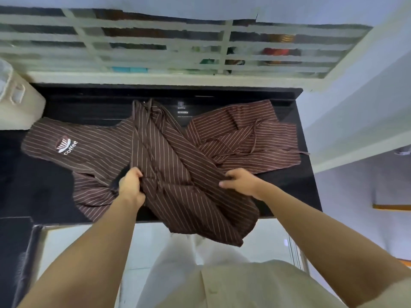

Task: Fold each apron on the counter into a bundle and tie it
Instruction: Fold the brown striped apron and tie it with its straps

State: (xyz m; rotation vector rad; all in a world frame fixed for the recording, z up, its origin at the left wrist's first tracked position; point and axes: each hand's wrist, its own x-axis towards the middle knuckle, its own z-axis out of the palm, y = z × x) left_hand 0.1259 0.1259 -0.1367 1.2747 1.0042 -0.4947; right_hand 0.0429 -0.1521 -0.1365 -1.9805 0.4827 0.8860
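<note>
Centre of frame: darker striped apron (178,174) is lying crumpled across the black counter (295,185), its lower corner hanging over the near edge. Left hand (131,185) is clenching a bunched fold on its left side. Right hand (239,182) is pinching the cloth on its right side. Logo apron (73,147) is lying at left, partly underneath. A lighter apron (255,134) is sitting at upper right.

Judgement: this is likely the spreading-out before the first fold. It is worth lifting only the top layer, drawing both sides apart evenly, and keeping the ties from snagging the neighbours.
</note>
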